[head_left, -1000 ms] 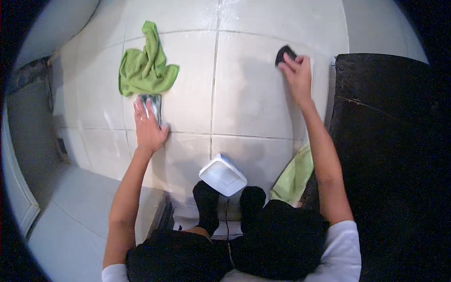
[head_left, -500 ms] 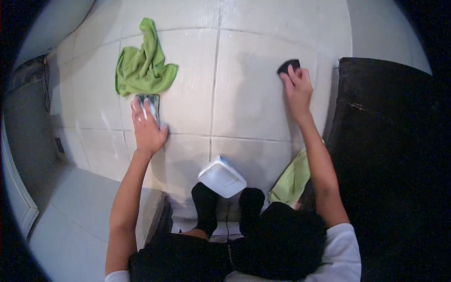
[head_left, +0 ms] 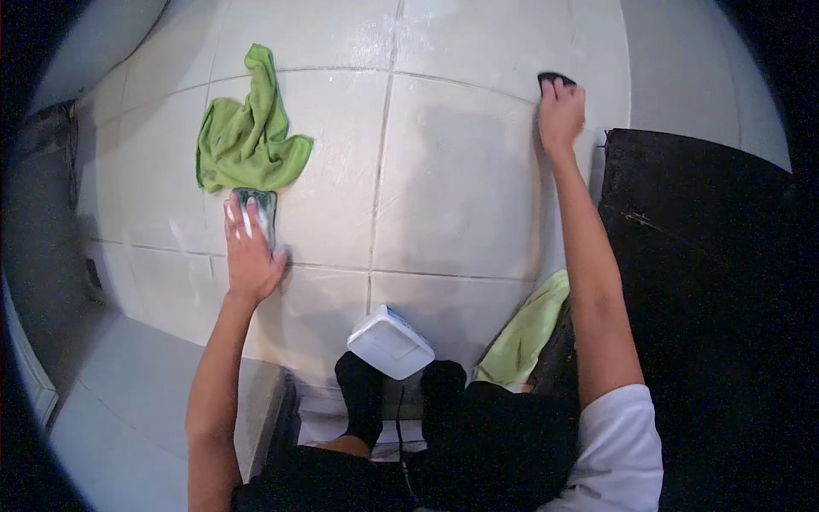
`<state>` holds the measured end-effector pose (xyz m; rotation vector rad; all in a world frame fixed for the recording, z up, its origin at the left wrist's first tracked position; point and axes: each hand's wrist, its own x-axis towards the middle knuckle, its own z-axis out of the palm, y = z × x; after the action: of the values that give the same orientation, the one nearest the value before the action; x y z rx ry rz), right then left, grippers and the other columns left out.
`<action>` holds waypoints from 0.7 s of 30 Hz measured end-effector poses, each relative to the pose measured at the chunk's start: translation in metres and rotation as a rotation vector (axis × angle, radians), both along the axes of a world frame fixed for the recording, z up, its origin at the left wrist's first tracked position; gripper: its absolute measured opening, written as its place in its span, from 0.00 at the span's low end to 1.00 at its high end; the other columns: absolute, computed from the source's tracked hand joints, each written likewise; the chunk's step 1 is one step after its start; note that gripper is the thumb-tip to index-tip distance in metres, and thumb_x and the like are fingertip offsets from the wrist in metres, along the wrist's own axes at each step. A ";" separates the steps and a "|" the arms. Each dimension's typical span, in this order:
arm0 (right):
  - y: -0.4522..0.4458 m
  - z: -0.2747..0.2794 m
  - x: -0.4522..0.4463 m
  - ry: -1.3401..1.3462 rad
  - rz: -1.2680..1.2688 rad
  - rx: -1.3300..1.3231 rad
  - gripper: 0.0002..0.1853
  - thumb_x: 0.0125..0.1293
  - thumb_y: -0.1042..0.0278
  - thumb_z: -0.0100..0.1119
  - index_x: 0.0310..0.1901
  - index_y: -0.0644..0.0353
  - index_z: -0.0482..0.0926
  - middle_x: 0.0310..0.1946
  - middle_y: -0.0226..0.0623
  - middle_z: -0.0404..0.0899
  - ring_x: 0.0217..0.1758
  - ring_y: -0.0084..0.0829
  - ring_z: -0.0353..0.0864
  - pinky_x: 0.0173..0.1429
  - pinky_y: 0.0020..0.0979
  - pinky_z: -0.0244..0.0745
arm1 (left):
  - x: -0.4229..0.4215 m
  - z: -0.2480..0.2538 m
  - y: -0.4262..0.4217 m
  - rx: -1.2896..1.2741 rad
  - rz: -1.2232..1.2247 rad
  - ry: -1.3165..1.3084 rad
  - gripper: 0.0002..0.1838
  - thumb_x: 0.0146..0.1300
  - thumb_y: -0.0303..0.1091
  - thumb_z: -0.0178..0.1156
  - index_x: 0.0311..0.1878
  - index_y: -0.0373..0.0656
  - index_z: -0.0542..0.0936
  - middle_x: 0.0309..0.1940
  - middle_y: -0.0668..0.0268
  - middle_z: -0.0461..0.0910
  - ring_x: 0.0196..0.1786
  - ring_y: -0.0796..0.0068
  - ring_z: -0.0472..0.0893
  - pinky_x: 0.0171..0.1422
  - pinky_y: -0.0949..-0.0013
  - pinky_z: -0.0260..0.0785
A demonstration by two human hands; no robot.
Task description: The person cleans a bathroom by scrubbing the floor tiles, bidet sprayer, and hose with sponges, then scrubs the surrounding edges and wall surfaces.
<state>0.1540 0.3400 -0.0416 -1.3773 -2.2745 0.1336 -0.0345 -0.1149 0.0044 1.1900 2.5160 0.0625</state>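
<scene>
Listing from the right: my right hand (head_left: 562, 119), fingertips drawn together and pinching a small black pad (head_left: 552, 78), rounded in outline, material too blurred to tell. Changed in the last half second: hand and pad have travelled outward and to the right over the pale cream ceramic tile floor (head_left: 333, 179), from short of the upper crosswise grout line (head_left: 465, 84) to about level with it. Meaning, in my judgement: the work in hand has shifted to a farther strip of tile, my arm now reaching well out. Unchanged: my left hand (head_left: 250, 256), fingers spread flat and thumb apart, resting over a dark green rectangular sponge (head_left: 267, 206) with white, foam-like patches among the fingers. Directly beyond the sponge: one bright green crumpled fabric cloth (head_left: 252, 145), touching it or nearly so; I cannot tell which. Edges: a large black flat slab (head_left: 699, 282) beside my right forearm, limiting sideways room there; a grey border (head_left: 691, 68) past the floor's right edge, near the pad. Nearer in: one pale yellow-green fabric cloth (head_left: 525, 333) near that forearm, and one white rectangular plastic tub (head_left: 390, 343) at the toes of my black-socked feet (head_left: 360, 384). Open room: the broad tile between my hands, widest ahead of the tub; leftward of the sponge, a narrower stretch.
</scene>
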 end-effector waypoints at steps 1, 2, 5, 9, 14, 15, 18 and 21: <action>0.013 -0.007 -0.020 -0.016 -0.041 0.040 0.12 0.64 0.63 0.52 0.37 0.62 0.80 0.42 0.44 0.74 0.40 0.41 0.77 0.42 0.42 0.73 | 0.000 0.000 0.000 0.003 -0.009 0.010 0.48 0.47 0.39 0.57 0.68 0.27 0.48 0.70 0.38 0.38 0.72 0.36 0.42 0.75 0.49 0.37; 0.008 -0.021 -0.047 0.045 0.052 0.021 0.12 0.64 0.65 0.50 0.38 0.63 0.80 0.42 0.45 0.75 0.41 0.41 0.78 0.41 0.41 0.73 | 0.000 0.001 0.001 0.007 -0.021 0.023 0.48 0.46 0.38 0.57 0.69 0.27 0.48 0.71 0.38 0.39 0.72 0.36 0.42 0.75 0.49 0.37; -0.103 -0.024 -0.146 0.183 0.284 -0.353 0.13 0.69 0.64 0.43 0.41 0.61 0.76 0.38 0.46 0.78 0.37 0.47 0.80 0.44 0.46 0.73 | -0.001 0.002 0.000 -0.006 -0.024 0.007 0.48 0.46 0.39 0.57 0.69 0.27 0.47 0.71 0.39 0.38 0.72 0.37 0.41 0.75 0.48 0.37; -0.165 -0.017 -0.138 0.117 0.844 -0.347 0.09 0.63 0.70 0.49 0.42 0.61 0.75 0.40 0.43 0.78 0.43 0.42 0.79 0.48 0.42 0.74 | -0.002 0.000 0.002 -0.025 -0.022 -0.002 0.48 0.47 0.39 0.57 0.69 0.28 0.47 0.71 0.38 0.38 0.72 0.37 0.41 0.75 0.48 0.36; 0.039 -0.009 -0.029 -0.036 0.165 0.009 0.15 0.69 0.61 0.44 0.46 0.57 0.78 0.47 0.46 0.74 0.43 0.44 0.79 0.45 0.45 0.75 | -0.002 -0.001 -0.002 -0.004 -0.037 -0.012 0.49 0.47 0.40 0.57 0.69 0.28 0.45 0.71 0.39 0.37 0.72 0.37 0.41 0.75 0.48 0.37; 0.071 -0.012 -0.008 -0.091 0.028 0.007 0.15 0.68 0.59 0.45 0.47 0.58 0.76 0.50 0.50 0.70 0.45 0.48 0.78 0.46 0.46 0.74 | -0.001 0.000 -0.002 0.010 -0.029 -0.011 0.49 0.47 0.40 0.57 0.69 0.28 0.45 0.71 0.39 0.37 0.72 0.37 0.41 0.75 0.48 0.37; 0.076 0.004 0.000 -0.104 -0.128 -0.036 0.14 0.67 0.60 0.47 0.47 0.61 0.73 0.50 0.54 0.68 0.46 0.52 0.76 0.49 0.47 0.73 | -0.003 0.004 0.001 -0.053 0.017 -0.027 0.49 0.47 0.40 0.58 0.70 0.30 0.45 0.71 0.40 0.36 0.72 0.37 0.41 0.75 0.48 0.38; -0.006 -0.006 0.025 -0.182 0.051 0.020 0.19 0.66 0.58 0.48 0.54 0.59 0.71 0.52 0.51 0.68 0.49 0.53 0.74 0.52 0.49 0.70 | -0.002 0.002 -0.003 -0.042 0.029 -0.046 0.50 0.46 0.39 0.60 0.70 0.32 0.46 0.72 0.41 0.35 0.72 0.37 0.42 0.75 0.48 0.38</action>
<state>0.1790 0.3343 -0.0475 -1.3712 -2.4540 0.0021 -0.0362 -0.1179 0.0066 1.1224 2.4823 0.0437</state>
